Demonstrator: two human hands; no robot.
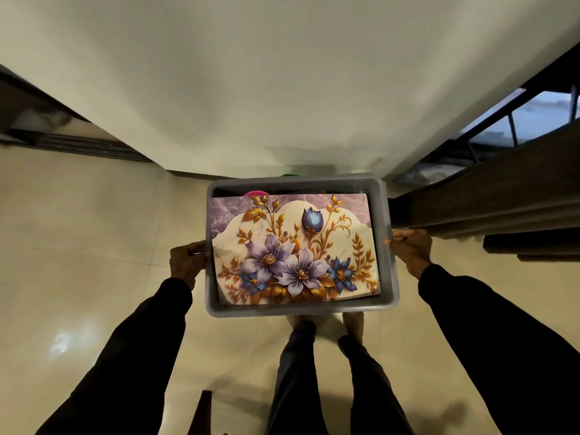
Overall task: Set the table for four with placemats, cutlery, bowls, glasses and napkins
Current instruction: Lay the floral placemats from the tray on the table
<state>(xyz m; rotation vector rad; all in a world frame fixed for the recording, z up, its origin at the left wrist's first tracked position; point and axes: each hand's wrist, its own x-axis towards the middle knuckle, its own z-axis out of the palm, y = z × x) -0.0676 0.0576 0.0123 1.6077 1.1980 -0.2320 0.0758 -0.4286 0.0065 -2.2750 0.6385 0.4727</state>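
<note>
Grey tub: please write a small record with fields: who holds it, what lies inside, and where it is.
container: grey tub, held up above the tiled floor
left hand: grips the tub's left rim
right hand: grips the tub's right rim
top content: floral placemat, lying flat inside
under it: pink item, mostly hidden
other contents: cannot tell

Placemat (pixel 295 246) covers bin (pixel 301 310) contents (pink thing (pixel 255 193) barely peeks); feet (pixel 354 324) partly hidden beneath.
</note>
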